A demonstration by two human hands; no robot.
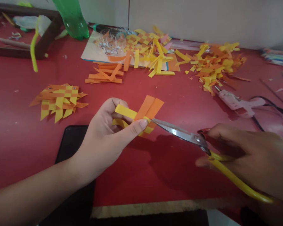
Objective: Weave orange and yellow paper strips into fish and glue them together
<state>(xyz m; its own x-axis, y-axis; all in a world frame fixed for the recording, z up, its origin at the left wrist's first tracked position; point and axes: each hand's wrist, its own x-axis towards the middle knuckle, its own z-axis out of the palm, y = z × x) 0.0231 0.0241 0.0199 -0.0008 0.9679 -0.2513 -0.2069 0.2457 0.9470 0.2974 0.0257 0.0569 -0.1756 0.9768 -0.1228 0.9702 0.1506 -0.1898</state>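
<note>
My left hand (110, 131) pinches a small woven piece of orange and yellow paper strips (147, 108) between thumb and fingers. Loose strip ends stick out to the left and upward. In my right hand (247, 153) is a pair of scissors (181, 131) with yellow and red handles. The blades look nearly closed, and their tips touch the paper by my left thumb. Whether they cut into it I cannot tell. To the left lie finished-looking woven paper fish (61, 100) in orange and yellow, with small eyes.
Orange strips (103, 75), yellow strips (159, 62) and a heap of scraps (218, 64) lie at the back. A pink glue gun (238, 102) with a black cord rests at right. A black phone (73, 141) lies under my left forearm. A green bottle (73, 20) and a dark wooden tray (41, 44) stand back left.
</note>
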